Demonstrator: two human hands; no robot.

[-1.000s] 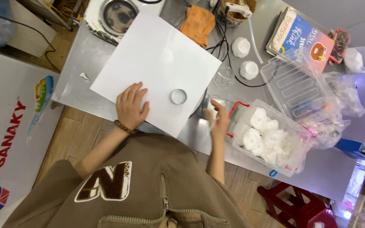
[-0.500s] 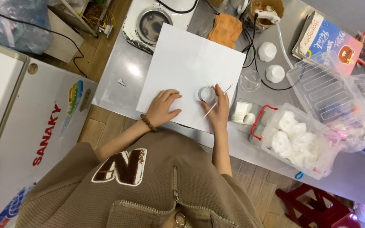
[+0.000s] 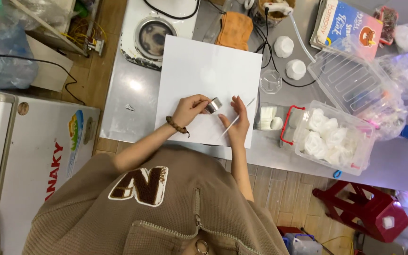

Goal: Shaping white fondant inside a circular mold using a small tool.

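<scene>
My left hand (image 3: 191, 109), with a bead bracelet on its wrist, grips a small round metal tin (image 3: 214, 105) tilted on its side over a white board (image 3: 208, 85). My right hand (image 3: 238, 121) holds a thin white stick (image 3: 237, 117) that points up to the right, just beside the tin. Both hands rest on the near part of the board, close together.
A clear box of white foam flowers (image 3: 332, 137) with red latches stands to the right, its lid (image 3: 350, 83) behind it. A small glass dish (image 3: 270, 81), two white cups (image 3: 289, 56), an orange cloth (image 3: 234, 29), a stove burner (image 3: 152, 36) and cables lie on the steel table (image 3: 128, 108). A red stool (image 3: 369, 212) stands below.
My left hand has picked the tin up off the board and tilted it. My right hand with the stick has shifted slightly right, and the view has come closer.
</scene>
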